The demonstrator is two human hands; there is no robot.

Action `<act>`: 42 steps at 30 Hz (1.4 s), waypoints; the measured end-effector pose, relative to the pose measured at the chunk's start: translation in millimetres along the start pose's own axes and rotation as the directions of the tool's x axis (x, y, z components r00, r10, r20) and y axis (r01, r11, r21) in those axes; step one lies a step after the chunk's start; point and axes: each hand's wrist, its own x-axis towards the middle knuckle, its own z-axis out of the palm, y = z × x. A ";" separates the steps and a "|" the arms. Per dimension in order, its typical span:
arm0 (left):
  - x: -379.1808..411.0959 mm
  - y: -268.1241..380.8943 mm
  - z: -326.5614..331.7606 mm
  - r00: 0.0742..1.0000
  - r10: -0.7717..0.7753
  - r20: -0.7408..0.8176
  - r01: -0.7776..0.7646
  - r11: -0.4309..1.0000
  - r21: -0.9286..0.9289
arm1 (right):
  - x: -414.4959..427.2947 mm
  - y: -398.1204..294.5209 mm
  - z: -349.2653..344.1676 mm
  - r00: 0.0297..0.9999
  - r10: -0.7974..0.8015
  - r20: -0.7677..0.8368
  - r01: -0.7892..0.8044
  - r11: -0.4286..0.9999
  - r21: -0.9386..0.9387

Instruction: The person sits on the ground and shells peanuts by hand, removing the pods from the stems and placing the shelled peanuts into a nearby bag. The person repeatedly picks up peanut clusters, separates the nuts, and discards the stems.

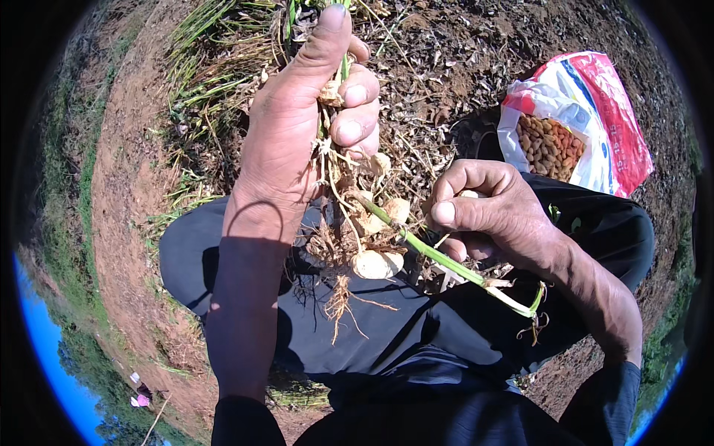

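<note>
My left hand [304, 111] is closed around the stems of an uprooted peanut plant, thumb pointing up. Below the fist hang its roots [337, 304] and several pale peanut pods [378, 264]. A green stem [440, 259] slants from the pods down to the right, passing below my right hand [485, 214]. The fingers of that hand are curled, and a pale pod [470, 194] shows partly between them. Any other pods inside the right hand are hidden by the fingers.
An open woven sack [605, 128], white and red with printing, lies at the right by my knee and holds many peanuts [549, 148]. Pulled plants [217, 72] are heaped at upper left. Dry leaves [435, 72] cover the soil. My crossed legs [385, 329] are below.
</note>
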 end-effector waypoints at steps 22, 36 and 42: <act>-3.5 -27.6 22.1 0.977 0.053 -0.206 0.000 0.968 0.249 | 1.0 -7.4 27.9 0.996 -0.088 -0.024 0.080 0.969 -0.234; -9.1 -22.0 19.9 0.978 -0.073 -0.198 0.098 0.988 0.120 | -8.1 -17.6 19.7 0.947 -0.186 -0.262 0.182 0.983 -0.040; 2.9 -19.5 13.9 0.904 0.073 -0.421 0.011 0.981 0.193 | 1.3 -26.9 -35.3 0.837 -0.367 -0.406 0.404 0.915 0.006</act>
